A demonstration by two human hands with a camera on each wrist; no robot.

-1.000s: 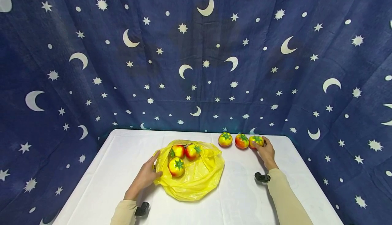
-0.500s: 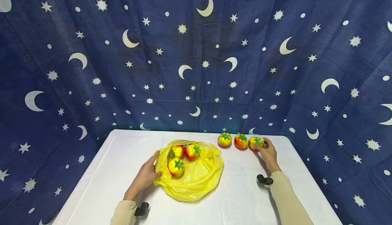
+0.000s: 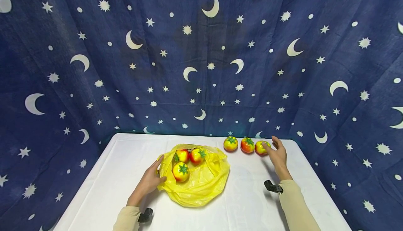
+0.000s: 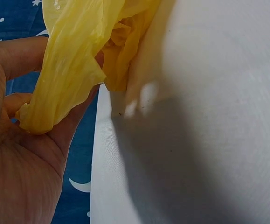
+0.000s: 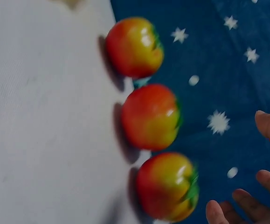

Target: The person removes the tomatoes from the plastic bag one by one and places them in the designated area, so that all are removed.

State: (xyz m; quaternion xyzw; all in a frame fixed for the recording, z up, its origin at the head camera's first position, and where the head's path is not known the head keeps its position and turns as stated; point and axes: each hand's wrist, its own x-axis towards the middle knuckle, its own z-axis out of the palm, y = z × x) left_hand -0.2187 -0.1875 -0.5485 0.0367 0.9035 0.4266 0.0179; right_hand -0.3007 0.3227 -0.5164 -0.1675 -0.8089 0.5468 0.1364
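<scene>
Yellow bag [image 3: 204,185] hides some fingers of the left hand [image 3: 149,177] gripping it; beside the loosely spread right hand [image 3: 278,157], cropped in its wrist view, sits a tomato [image 5: 165,186].

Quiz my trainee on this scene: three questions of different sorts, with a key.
1. Count: how many fruits lie in the yellow bag?
2. True or false: the left hand touches the yellow bag.
3. Multiple choice: in the head view, which fruit of the row outside the bag is nearest the right hand? A) left; B) middle; C) right.

Key:
1. Three.
2. True.
3. C, the rightmost fruit.
</scene>
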